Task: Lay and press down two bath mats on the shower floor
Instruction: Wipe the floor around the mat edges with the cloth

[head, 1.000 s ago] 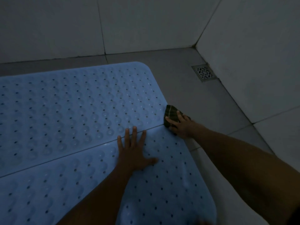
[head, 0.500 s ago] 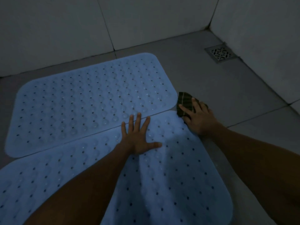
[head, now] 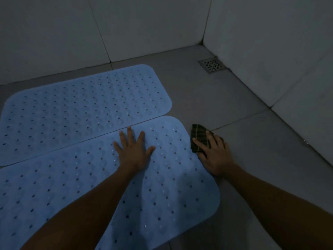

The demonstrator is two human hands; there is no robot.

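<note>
Two light blue perforated bath mats lie flat, side by side, on the grey tiled shower floor. The far mat (head: 86, 107) runs along the back wall. The near mat (head: 171, 188) touches it along one long edge. My left hand (head: 134, 150) presses flat on the near mat with fingers spread, close to the seam. My right hand (head: 214, 152) rests on a dark green striped cloth (head: 198, 134) on the floor, just off the near mat's right end; its fingers lie fairly straight over the cloth.
A square metal floor drain (head: 212, 65) sits in the far right corner. White tiled walls (head: 144, 24) close the back and the right side. Bare grey floor tiles (head: 252, 132) stretch between the mats and the right wall.
The view has pulled back and swung, showing more of both mats. My right hand and the cloth have slid off the near mat's corner onto the floor. My left hand stays pressed down.
</note>
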